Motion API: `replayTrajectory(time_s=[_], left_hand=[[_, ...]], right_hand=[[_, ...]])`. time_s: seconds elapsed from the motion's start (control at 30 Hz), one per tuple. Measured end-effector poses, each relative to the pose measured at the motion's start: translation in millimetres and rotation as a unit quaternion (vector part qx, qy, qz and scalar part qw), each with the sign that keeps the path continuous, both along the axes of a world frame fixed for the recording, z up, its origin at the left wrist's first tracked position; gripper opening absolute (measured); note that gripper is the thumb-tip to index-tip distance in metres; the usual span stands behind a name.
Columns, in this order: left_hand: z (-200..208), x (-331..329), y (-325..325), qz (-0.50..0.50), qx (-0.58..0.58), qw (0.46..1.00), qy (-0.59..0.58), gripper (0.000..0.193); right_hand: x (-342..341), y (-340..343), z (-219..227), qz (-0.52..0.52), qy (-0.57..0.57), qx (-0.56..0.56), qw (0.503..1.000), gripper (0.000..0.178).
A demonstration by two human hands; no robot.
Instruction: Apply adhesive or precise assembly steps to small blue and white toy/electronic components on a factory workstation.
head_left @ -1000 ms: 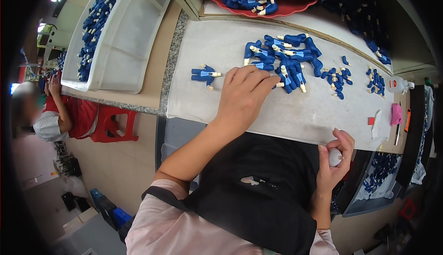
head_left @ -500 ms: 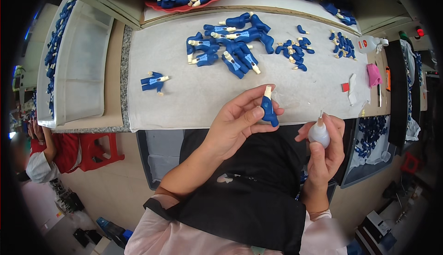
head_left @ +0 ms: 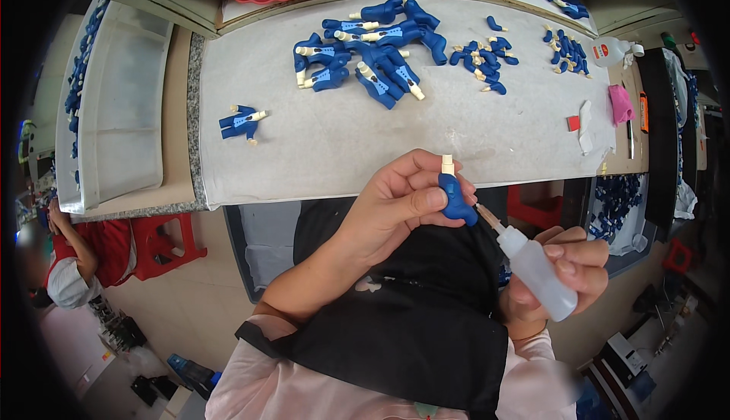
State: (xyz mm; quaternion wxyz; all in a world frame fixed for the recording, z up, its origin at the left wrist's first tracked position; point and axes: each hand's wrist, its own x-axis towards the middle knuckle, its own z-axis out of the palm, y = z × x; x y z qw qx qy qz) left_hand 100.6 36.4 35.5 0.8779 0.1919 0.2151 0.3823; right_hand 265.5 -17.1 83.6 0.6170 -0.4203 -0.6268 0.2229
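A workshop: matching blue figure parts [head_left: 399, 36] heap the counter [head_left: 319, 142] at twelve o'clock, a white bin [head_left: 125, 116] holds more at ten, a co-worker [head_left: 85, 260] appears near nine

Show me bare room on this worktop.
Mostly bare on the white-covered worktop: the near stretch between the lone blue figure and the small red square. Crowded: the far side, with piled blue figures and two clusters of small blue pieces.

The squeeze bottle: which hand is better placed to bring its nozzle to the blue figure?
Probably the right hand: it holds the squeeze bottle with the nozzle pointing toward the blue figure, while the left hand grips that figure.
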Motion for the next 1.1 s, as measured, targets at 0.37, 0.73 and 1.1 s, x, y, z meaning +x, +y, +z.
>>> replayTrajectory(time_s=[0.37, 0.73, 1.1], left_hand=[[-3.2, -0.7, -1.2, -0.007, -0.014, 0.999, -0.042, 0.030], [-3.9, 0.5, -1.1, -0.009, -0.006, 0.999, -0.041, 0.026], [-3.5, 0.5, -0.8, -0.011, -0.006, 0.999, -0.049, 0.023]], right_hand=[[-7.1, -4.9, -0.7, 0.017, -0.048, 0.020, 0.998, 0.045], [-7.3, -5.2, 0.5, 0.015, -0.071, 0.001, 0.997, 0.046], [-9.3, -4.5, -0.4, -0.002, -0.090, 0.004, 0.996, 0.044]])
